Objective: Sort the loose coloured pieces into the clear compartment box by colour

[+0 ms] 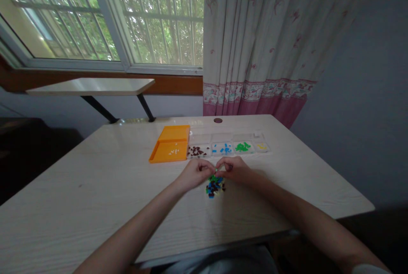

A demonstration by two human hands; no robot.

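Where left hand and right hand pinch, tiny piece seems greenish; pile below blue, green, dark brown.

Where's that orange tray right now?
In the head view, the orange tray lies left of center on the table, just left of the dark brown pieces and beyond the left hand.

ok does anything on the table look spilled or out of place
Nothing looks damaged. Only the mixed-colour pile of small pieces stands out: it lies loose on the table by the hands, while pieces in the transparent tray sit grouped by colour.
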